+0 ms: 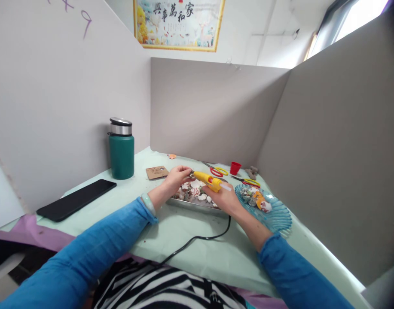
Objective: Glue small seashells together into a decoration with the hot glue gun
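Observation:
My right hand [223, 198] is wrapped round a yellow hot glue gun [208, 180], whose clear glue stick pokes out at the back. The gun's nozzle points left and meets a small dark piece [192, 174] pinched in the fingertips of my left hand [177, 180]. Too little of that piece shows to name it. Beneath both hands lies a metal tray [197, 207] with several shells [195, 189], partly hidden by the gun and my right hand. A black cord [200, 237] runs from below my right hand toward my lap.
A blue glass plate [282, 219] bearing shell pieces is at right. Behind stand a red cup [235, 168] and two pairs of scissors [218, 171]. Cardboard [157, 172], a green bottle [121, 154] and a black phone-like slab [77, 199] lie left. Grey panels [212, 107] enclose the table.

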Demonstrator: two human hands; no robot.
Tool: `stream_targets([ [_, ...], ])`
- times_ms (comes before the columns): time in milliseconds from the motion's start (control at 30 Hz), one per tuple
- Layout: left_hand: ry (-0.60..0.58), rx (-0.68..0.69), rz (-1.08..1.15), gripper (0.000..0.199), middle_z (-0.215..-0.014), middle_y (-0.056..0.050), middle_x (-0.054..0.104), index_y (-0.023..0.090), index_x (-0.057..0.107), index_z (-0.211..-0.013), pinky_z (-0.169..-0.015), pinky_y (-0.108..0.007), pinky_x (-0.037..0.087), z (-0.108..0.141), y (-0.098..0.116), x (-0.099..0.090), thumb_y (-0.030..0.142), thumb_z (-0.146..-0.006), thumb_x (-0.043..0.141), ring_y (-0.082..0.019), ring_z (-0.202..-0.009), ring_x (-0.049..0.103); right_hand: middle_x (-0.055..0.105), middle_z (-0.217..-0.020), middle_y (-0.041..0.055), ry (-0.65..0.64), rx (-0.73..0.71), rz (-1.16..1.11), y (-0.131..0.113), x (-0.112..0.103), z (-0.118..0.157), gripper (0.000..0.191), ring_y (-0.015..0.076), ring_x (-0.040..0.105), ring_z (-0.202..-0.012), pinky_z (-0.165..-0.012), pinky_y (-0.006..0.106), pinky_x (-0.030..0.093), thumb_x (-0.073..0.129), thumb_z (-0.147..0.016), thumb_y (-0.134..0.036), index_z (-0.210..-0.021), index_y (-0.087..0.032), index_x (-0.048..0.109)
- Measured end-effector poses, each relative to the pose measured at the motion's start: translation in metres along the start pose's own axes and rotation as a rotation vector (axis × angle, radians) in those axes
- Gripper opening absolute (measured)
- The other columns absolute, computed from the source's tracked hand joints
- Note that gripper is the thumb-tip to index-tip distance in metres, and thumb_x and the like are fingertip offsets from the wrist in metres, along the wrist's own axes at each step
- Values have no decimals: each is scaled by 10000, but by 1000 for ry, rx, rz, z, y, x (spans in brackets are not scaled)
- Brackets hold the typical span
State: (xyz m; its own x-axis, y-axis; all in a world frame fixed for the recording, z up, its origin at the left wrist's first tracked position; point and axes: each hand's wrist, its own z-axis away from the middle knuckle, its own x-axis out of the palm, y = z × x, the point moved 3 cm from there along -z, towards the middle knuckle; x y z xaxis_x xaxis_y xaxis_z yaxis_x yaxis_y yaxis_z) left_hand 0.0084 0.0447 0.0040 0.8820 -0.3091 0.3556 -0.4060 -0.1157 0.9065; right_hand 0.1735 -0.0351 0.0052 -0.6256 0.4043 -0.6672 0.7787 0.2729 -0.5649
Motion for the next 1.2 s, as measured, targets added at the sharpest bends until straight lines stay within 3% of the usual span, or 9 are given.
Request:
stream_targets([
  [1200,2,-4,25,79,-732,-64,603,75,566,-720,-748,-348,514,0,0,0,110,-727,636,-148,-704,616,626,-699,6,4,13,4,0,0,0,262,148,561,-597,-539,232,406,562,-729,-449,-812,-208,618],
])
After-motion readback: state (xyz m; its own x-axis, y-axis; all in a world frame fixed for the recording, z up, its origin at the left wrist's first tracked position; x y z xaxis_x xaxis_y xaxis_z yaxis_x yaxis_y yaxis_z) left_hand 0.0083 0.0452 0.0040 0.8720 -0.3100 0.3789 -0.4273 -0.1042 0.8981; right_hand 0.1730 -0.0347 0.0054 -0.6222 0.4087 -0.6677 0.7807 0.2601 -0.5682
